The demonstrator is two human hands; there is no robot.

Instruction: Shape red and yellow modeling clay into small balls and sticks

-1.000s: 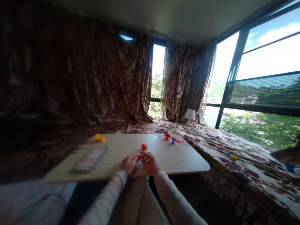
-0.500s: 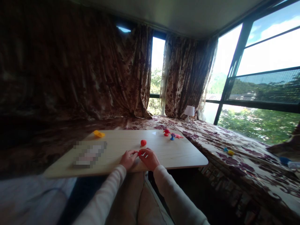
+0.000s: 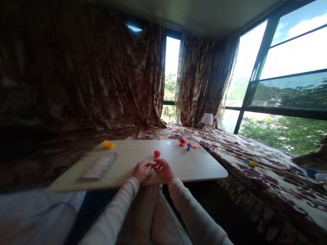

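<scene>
Near the close edge of the pale counter (image 3: 194,170), in the head view, the left hand (image 3: 140,172) and the right hand (image 3: 165,172) meet over a small red piece (image 3: 154,165). The left hand narrows to its fingertips at the left side of the piece; the right hand, its fingers bent and slightly spread, grips from the other side. The piece appears held between both sets of fingertips, though the fingers hide much of its shape and the exact contact is hard to see.

Just beyond the hands sits a red ball (image 3: 157,153), apart from the small piece. Far right on the counter, a red figure (image 3: 182,142) and a blue figure (image 3: 189,146) stand close together, with a flat red toy (image 3: 196,146) beside them. A yellow piece (image 3: 109,144) lies at the far left, and a blurred-out flat object (image 3: 99,167) lies nearer on the left.

The step in hand looks like fine fingertip work on the small piece, perhaps pressing or turning it. So small a piece seems to call for light, even pressure from both sides, with the fingers kept clear of the ball.
</scene>
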